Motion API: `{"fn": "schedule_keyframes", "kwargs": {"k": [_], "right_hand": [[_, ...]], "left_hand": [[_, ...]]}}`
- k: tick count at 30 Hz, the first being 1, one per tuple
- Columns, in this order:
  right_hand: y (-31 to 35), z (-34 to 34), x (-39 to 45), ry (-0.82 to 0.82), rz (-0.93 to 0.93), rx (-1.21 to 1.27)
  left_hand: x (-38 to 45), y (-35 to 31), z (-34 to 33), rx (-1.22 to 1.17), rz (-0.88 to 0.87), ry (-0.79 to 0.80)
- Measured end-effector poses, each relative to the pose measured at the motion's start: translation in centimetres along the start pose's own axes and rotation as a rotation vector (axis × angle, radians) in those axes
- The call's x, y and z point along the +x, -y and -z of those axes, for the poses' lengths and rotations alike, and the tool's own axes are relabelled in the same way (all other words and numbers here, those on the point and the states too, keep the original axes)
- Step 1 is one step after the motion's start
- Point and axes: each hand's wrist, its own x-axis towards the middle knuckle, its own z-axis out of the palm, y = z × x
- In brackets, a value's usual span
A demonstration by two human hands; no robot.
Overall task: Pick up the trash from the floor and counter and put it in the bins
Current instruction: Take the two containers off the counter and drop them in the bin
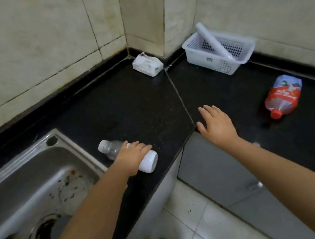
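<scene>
A clear plastic bottle with a white cap and white lower half lies on its side on the black counter, just right of the sink. My left hand lies over its middle with the fingers curled around it. My right hand hovers flat and open over the counter's inner corner edge, holding nothing. A crushed bottle with a red cap and red label lies on the counter to the right of that hand. A torn white carton sits in the back corner.
A steel sink fills the lower left. A white mesh basket with a white tube in it stands against the back right wall. Grey cabinet doors and a tiled floor lie below the counter edge.
</scene>
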Motion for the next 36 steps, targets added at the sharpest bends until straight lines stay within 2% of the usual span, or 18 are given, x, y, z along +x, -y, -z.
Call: {"fn": "schedule_keyframes", "kwargs": {"k": [4, 8, 14, 19, 22, 27, 30, 33, 36], "right_hand": [[-2.5, -0.4, 1.4, 0.018, -0.133, 0.004], [-5.6, 0.7, 2.1, -0.007, -0.289, 0.019], [-10.8, 2.1, 2.6, -0.094, -0.538, 0.089], [-17.1, 2.6, 3.6, -0.203, -0.855, 0.318], [-20.3, 2.4, 4.6, -0.183, -0.955, 0.442], [-24.4, 1.3, 7.9, -0.202, -1.05, 0.618], [-26.5, 1.1, 9.8, -0.233, -1.029, 0.683], [-28.6, 1.0, 11.3, -0.276, -0.98, 0.647], [-29.1, 0.3, 12.1, -0.245, -0.889, 0.534]], "left_hand": [[4.3, 1.0, 2.5, -0.206, 0.075, -0.063], [8.8, -1.3, 5.0, -0.455, 0.185, -0.166], [14.5, -6.9, 8.2, -0.528, 0.116, -0.245], [18.4, -12.9, 11.2, -0.607, 0.056, -0.309], [20.7, -16.8, 12.9, -0.66, 0.027, -0.302], [25.1, -22.4, 15.0, -0.689, 0.066, -0.271], [27.6, -24.9, 16.1, -0.658, 0.056, -0.268], [29.2, -26.1, 16.0, -0.568, 0.045, -0.191], [28.5, -25.8, 14.4, -0.493, 0.043, -0.09]]}}
